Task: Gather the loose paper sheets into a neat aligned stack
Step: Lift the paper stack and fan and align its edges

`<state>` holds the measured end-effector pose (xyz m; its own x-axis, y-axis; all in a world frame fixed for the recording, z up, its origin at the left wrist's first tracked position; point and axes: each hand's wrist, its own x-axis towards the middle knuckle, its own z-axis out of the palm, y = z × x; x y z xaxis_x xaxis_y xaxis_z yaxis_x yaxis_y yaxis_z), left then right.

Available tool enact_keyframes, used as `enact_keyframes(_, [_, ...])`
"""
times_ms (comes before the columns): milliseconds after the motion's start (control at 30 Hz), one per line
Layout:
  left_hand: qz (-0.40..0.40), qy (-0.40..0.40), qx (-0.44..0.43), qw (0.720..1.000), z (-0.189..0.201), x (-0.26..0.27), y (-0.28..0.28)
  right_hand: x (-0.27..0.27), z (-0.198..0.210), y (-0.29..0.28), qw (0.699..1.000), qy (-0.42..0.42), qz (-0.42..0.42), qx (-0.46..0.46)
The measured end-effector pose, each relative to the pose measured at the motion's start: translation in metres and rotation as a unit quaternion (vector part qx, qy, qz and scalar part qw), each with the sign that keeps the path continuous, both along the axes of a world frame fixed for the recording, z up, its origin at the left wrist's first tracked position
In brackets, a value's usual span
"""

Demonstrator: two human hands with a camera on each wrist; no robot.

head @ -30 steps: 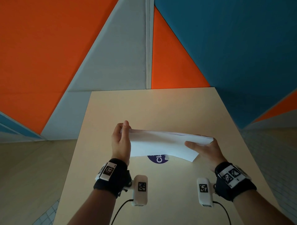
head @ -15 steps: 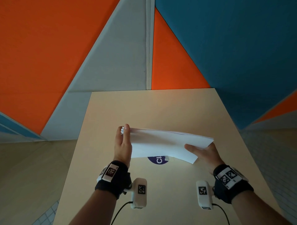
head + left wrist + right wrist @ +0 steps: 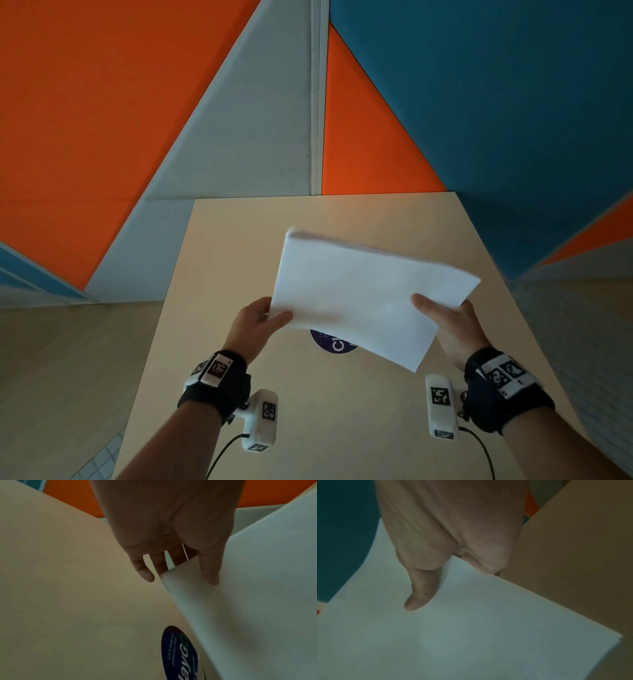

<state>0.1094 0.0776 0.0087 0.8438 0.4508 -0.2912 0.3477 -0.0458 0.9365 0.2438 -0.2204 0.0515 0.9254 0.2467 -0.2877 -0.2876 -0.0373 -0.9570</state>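
A white stack of paper sheets (image 3: 363, 294) is held above the beige table (image 3: 239, 246), tilted with its far edge raised. My left hand (image 3: 260, 320) pinches the stack's near left corner, thumb on top and fingers beneath. In the left wrist view the thumb lies on the paper stack (image 3: 257, 588) and the fingers (image 3: 145, 573) reach under it. My right hand (image 3: 445, 318) pinches the right edge, thumb on top. The right wrist view shows that thumb (image 3: 419, 595) pressed on the top sheet (image 3: 471, 628); the fingers below are hidden.
A round dark blue sticker (image 3: 330, 344) with white letters lies on the table under the stack, partly covered; it also shows in the left wrist view as the sticker (image 3: 178, 653). Orange, grey and blue wall panels (image 3: 479, 102) rise behind the table's far edge.
The stack has swung from standing on edge on the table to a lifted, face-up tilt. My left hand slid from the stack's left end to its near left corner.
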Motion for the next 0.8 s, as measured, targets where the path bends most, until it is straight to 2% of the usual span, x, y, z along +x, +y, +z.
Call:
enact_keyframes(167, [0.049,-0.05,-0.132,0.989,0.017,-0.004,-0.01,0.001,0.014,-0.001,0.994,0.058,-0.006,0.095])
enact_keyframes(300, [0.01,-0.117,-0.245,0.962,0.037,0.006,-0.033,0.001,0.016,0.009,0.981,0.082,-0.032,0.17])
enact_keyframes(500, [0.024,-0.153,-0.361,0.92,0.059,0.016,-0.068,-0.006,0.017,0.025,0.977,0.127,-0.033,0.169])
enact_keyframes(567, [0.037,-0.166,-0.372,0.913,0.061,0.017,-0.07,-0.009,0.018,0.026,0.978,0.131,-0.021,0.162])
enact_keyframes(667, [0.031,-0.18,-0.339,0.923,0.066,0.016,-0.062,-0.008,0.014,0.021,0.983,0.114,-0.039,0.137])
enact_keyframes(733, [0.023,-0.186,-0.312,0.932,0.07,0.015,-0.051,0.0,0.01,0.011,0.993,0.063,-0.062,0.075])
enact_keyframes(800, [0.01,-0.18,-0.272,0.945,0.072,0.013,-0.038,0.011,0.012,0.002,0.999,-0.025,-0.039,-0.022])
